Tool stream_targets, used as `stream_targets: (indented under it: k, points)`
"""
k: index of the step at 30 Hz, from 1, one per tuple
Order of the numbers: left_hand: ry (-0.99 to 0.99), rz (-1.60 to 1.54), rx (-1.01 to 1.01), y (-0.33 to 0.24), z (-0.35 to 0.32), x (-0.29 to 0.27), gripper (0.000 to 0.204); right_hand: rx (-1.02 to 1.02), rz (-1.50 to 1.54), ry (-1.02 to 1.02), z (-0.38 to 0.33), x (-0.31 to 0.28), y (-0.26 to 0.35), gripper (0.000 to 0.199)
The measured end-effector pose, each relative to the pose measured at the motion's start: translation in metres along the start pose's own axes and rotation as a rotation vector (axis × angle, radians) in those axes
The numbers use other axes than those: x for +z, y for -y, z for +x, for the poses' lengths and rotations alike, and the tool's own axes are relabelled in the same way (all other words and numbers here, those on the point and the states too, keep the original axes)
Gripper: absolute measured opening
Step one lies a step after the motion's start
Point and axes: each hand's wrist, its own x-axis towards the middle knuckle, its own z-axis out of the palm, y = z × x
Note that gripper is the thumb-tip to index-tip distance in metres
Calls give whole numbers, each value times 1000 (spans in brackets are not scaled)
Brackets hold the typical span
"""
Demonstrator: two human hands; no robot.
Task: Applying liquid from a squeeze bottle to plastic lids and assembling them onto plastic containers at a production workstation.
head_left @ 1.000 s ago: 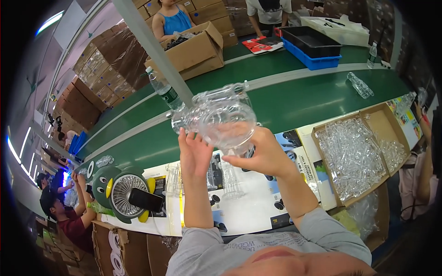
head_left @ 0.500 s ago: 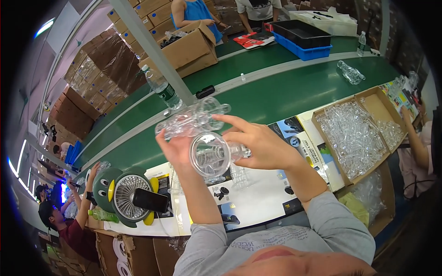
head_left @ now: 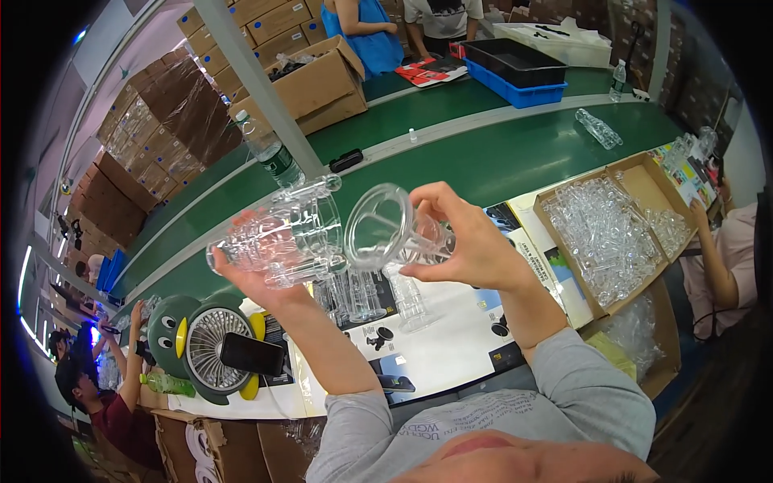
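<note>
My left hand (head_left: 256,280) cradles a clear plastic ribbed housing (head_left: 282,233) from below, held in the air above the work table. My right hand (head_left: 475,241) grips a second clear plastic piece (head_left: 390,233) with a round open end turned toward me, right beside the housing. The two clear parts almost touch. More clear plastic parts (head_left: 366,294) stand upright on the table just under my hands.
A cardboard box (head_left: 564,278) full of clear plastic parts lies at the right. A penguin-shaped desk fan (head_left: 205,346) with a black phone (head_left: 251,354) stands at the left. A green conveyor belt (head_left: 499,153) runs behind, with a water bottle (head_left: 270,153). Other people work nearby.
My hands have come lower and closer to me. The round piece has been drawn off the housing to the right, its open end now facing me.
</note>
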Motion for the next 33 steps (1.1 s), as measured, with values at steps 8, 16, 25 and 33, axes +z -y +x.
stream_targets:
  k: [8, 16, 25, 33]
  points:
    - [189, -164, -47, -15, 9, -24, 35, 57, -56, -45, 3, -2, 0, 65]
    - [134, -157, 111, -10, 5, -12, 35, 173, -98, 100, 4, 11, -1, 64]
    - [291, -271, 132, -10, -7, -6, 38, 86, -206, 123, 4, 18, 1, 64]
    - [281, -200, 120, -3, -14, -1, 41, -2, -301, 82, 2, 21, -6, 67]
